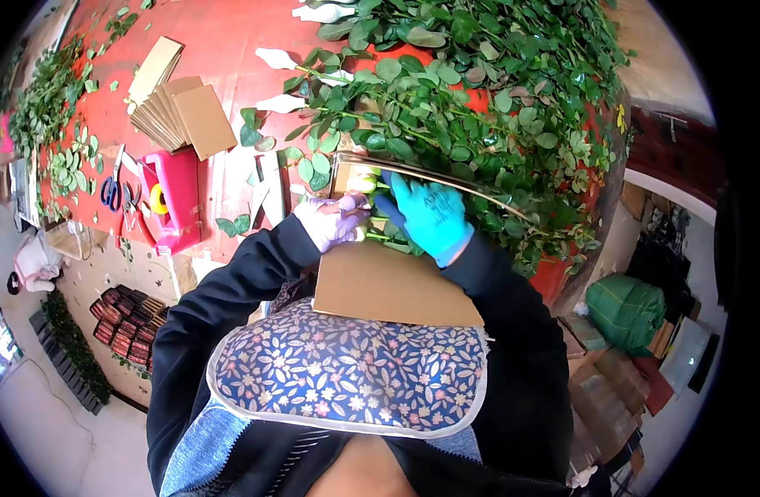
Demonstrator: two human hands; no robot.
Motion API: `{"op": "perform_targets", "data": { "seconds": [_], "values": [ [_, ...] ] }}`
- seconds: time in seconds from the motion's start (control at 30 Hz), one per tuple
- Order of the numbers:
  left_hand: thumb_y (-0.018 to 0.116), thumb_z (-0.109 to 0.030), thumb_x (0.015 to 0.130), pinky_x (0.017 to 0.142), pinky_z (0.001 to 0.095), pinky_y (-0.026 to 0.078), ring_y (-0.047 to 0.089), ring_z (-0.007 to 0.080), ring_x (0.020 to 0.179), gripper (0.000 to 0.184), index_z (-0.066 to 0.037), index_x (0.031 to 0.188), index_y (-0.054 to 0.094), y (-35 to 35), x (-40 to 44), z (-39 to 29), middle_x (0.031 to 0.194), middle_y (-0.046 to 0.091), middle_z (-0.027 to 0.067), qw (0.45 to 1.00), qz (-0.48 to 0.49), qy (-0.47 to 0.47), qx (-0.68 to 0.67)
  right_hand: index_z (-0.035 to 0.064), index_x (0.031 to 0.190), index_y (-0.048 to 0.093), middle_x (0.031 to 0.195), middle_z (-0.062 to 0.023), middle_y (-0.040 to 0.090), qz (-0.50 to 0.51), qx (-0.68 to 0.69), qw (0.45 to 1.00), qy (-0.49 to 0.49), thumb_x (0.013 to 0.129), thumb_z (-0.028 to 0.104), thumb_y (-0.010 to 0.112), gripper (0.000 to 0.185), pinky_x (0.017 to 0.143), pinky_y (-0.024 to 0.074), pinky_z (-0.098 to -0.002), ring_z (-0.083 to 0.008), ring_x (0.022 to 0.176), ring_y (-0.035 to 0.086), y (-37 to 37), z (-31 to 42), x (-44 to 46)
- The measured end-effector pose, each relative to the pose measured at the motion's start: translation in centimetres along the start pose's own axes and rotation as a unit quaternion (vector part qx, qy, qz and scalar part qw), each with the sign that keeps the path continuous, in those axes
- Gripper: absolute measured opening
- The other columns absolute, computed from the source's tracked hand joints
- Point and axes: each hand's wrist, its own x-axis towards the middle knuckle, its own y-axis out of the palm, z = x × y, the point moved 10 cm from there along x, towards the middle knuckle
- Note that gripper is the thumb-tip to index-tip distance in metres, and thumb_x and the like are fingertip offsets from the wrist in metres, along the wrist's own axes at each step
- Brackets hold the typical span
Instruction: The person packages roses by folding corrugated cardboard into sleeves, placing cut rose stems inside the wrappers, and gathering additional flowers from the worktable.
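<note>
Gloved left hand [334, 222] and right hand [430, 215] curled at pale rosebuds [363, 180] beside cardboard [396, 284], fingertips partly hidden; whether they gripped, I couldn't tell.

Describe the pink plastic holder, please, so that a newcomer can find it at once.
Look at the red table, on the side of the person's left hand. Past that hand, just below the fanned stack of brown cardboard pieces, is the pink plastic holder. Unlike that cardboard and the blue-handled scissors, it is bright pink, with a yellow ring on its left side.
</note>
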Motion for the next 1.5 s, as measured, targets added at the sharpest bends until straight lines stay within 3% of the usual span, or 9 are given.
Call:
{"op": "perform_targets", "data": {
  "seconds": [0.2, 0.27, 0.4, 0.47, 0.6, 0.67, 0.7, 1.27, 1.5],
  "values": [
    [0.067, -0.026, 0.082, 0.067, 0.0325, 0.057, 0.068, 0.0196, 0.09, 0.037, -0.014, 0.117, 0.066, 0.5, -0.7, 0.2, 0.126, 0.057, 0.006, 0.998, -0.029, 0.008, 0.05, 0.0141, 0.113, 0.065, 0.076, -0.0075, 0.062, 0.02, 0.029, 0.999, 0.011, 0.089, 0.036, 0.066, 0.033, 0.057, 0.048, -0.0442, -0.0286, 0.066, 0.062, 0.9, -1.1, 0.1],
    [0.07, -0.023, 0.08, 0.069, 0.0336, 0.058, 0.068, 0.0218, 0.097, 0.036, -0.014, 0.115, 0.067, 1.7, -0.7, 1.4, 0.126, 0.058, 0.0071, 0.996, 0.056, -0.065, -0.006, 0.0122, 0.104, 0.068, 0.079, -0.01, 0.065, 0.067, 0.248, 0.966, 0.039, 0.086, 0.035, 0.069, 0.028, 0.063, 0.0502, -0.0435, -0.0306, 0.07, 0.064, 0.9, -1.7, -0.8],
    [0.074, -0.018, 0.077, 0.072, 0.0349, 0.058, 0.066, 0.0255, 0.105, 0.037, -0.013, 0.113, 0.068, 1.3, -0.5, 1.4, 0.124, 0.059, 0.0088, 0.995, -0.031, 0.013, -0.098, 0.0069, 0.106, 0.067, 0.073, -0.0085, 0.065, 0.35, 0.509, 0.786, 0.018, 0.091, 0.029, 0.065, 0.027, 0.061, 0.049, -0.0358, -0.0169, 0.063, 0.061, 5.4, 1.6, -3.6],
    [0.068, -0.014, 0.082, 0.083, 0.0363, 0.056, 0.065, 0.0255, 0.104, 0.038, -0.01, 0.12, 0.064, 1.4, -0.6, 1.7, 0.131, 0.055, 0.0072, 0.995, -0.032, 0.021, -0.096, 0.007, 0.109, 0.067, 0.071, -0.0008, 0.062, 0.495, 0.59, 0.595, 0.229, 0.096, 0.034, 0.061, 0.031, 0.054, 0.0462, -0.0259, -0.0075, 0.057, 0.054, 8.2, 1.7, -6.4],
    [0.073, -0.014, 0.075, 0.079, 0.0364, 0.058, 0.066, 0.0259, 0.103, 0.041, -0.009, 0.115, 0.066, 0.7, -0.5, 1.2, 0.127, 0.058, 0.0078, 0.998, -0.032, 0.003, -0.057, 0.0066, 0.112, 0.066, 0.079, -0.0015, 0.065, 0.356, 0.638, 0.627, 0.27, 0.096, 0.034, 0.061, 0.032, 0.055, 0.0466, -0.0268, -0.0069, 0.062, 0.057, 7.2, 0.0, -4.1],
    [0.074, -0.014, 0.073, 0.078, 0.0357, 0.058, 0.067, 0.0258, 0.102, 0.041, -0.009, 0.114, 0.066, 0.2, -0.3, 0.7, 0.127, 0.058, 0.008, 0.997, -0.041, 0.006, -0.065, 0.0077, 0.114, 0.064, 0.086, -0.0114, 0.069, -0.045, 0.285, 0.956, 0.045, 0.093, 0.023, 0.062, 0.025, 0.059, 0.0515, -0.0398, -0.0244, 0.072, 0.067, -0.3, -2.4, -0.1],
    [0.074, -0.013, 0.072, 0.077, 0.035, 0.058, 0.067, 0.0258, 0.102, 0.042, -0.009, 0.113, 0.067, -0.4, -0.2, 0.6, 0.127, 0.058, 0.0082, 0.996, -0.059, 0.005, -0.073, 0.0079, 0.109, 0.064, 0.083, -0.012, 0.067, 0.022, 0.199, 0.976, 0.08, 0.092, 0.022, 0.059, 0.022, 0.059, 0.0511, -0.0431, -0.0303, 0.071, 0.066, 1.1, -2.4, -0.2],
    [0.08, -0.021, 0.073, 0.083, 0.036, 0.056, 0.067, 0.0283, 0.103, 0.041, -0.008, 0.109, 0.067, 0.0, 0.1, 0.8, 0.118, 0.064, 0.0113, 0.995, -0.044, -0.017, -0.087, 0.0054, 0.119, 0.054, 0.089, -0.012, 0.067, 0.207, 0.113, 0.97, -0.057, 0.081, 0.017, 0.062, 0.041, 0.068, 0.0536, -0.0422, -0.028, 0.08, 0.068, 9.4, 0.9, -1.1],
    [0.083, -0.036, 0.069, 0.075, 0.0394, 0.058, 0.069, 0.03, 0.097, 0.07, -0.015, 0.131, 0.057, -0.1, 0.5, 1.5, 0.14, 0.049, 0.0158, 0.999, 0.0, -0.033, -0.014, 0.0048, 0.104, 0.055, 0.084, -0.0123, 0.066, 0.066, 0.14, 0.987, -0.043, 0.075, 0.017, 0.069, 0.034, 0.07, 0.0511, -0.0443, -0.0316, 0.08, 0.067, 8.3, 0.5, -1.3]
  ]
}}
